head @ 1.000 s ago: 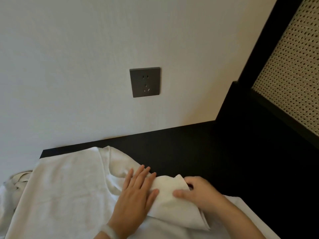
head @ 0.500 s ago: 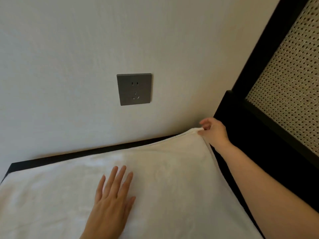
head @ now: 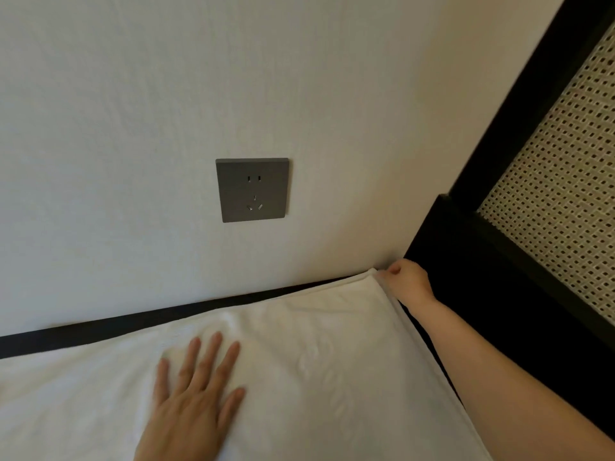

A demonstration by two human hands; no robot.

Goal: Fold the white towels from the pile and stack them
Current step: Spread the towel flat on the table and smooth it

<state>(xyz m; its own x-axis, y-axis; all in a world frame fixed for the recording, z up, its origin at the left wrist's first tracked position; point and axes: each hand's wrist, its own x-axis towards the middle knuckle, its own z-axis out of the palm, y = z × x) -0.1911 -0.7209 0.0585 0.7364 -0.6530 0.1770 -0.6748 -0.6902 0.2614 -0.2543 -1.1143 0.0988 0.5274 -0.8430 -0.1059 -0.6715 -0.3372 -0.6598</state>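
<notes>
The towel (head: 332, 361) was bunched; now it lies flat on the desk (head: 166, 316). My left hand (head: 196, 397) presses it, fingers wide. My right hand (head: 407, 281) pinches its far right corner. I think I can fold it now.

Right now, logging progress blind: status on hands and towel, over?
Left hand flat, pressing white towel. Right hand pinching its far right corner. Towel spread on black table; black frame close beside right hand.

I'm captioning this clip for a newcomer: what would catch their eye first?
The white towel spread across the lower half, with the left hand pressed flat on it and the right hand pinching its far right corner. Above, a grey socket stands out on the pale wall.
</notes>
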